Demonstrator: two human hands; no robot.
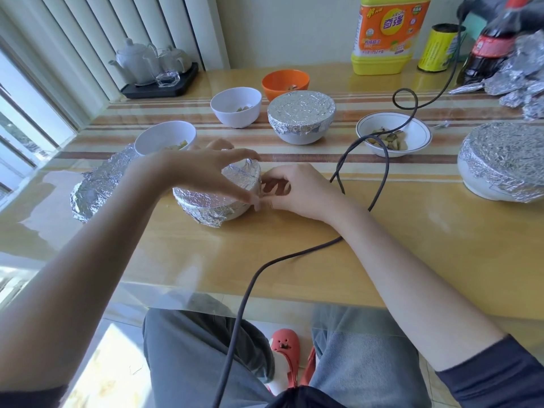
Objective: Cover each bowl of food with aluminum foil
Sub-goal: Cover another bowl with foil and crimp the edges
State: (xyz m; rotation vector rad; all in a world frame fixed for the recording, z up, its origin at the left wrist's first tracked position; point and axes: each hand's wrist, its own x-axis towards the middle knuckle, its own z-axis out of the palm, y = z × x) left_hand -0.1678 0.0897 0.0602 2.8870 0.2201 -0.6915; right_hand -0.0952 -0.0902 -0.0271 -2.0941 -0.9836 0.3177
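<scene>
Seven bowls are counted on the table (294, 260): three are covered with foil and four are left open with food inside. The bowl being worked on (216, 201) sits at the centre of the frame, upright, its foil-covered mouth facing up; it is round, so no long axis can be told. A loose flap of foil (247, 175) stands up along its right side. The left hand (206, 172) is reached over the bowl from the left with fingers spread, their tips pressed on the foil at the right rim. The right hand (294, 191) is set just beside the bowl on the right, its fingers curled and pinching the foil edge. A second covered bowl (300, 117) is seen above centre, a third (503, 160) at the right edge. The open ones are an orange bowl (285, 83), two white bowls (235, 106) (164, 138), and a rimmed bowl (394, 134). One crumpled foil sheet (97, 184) lies at the left.
</scene>
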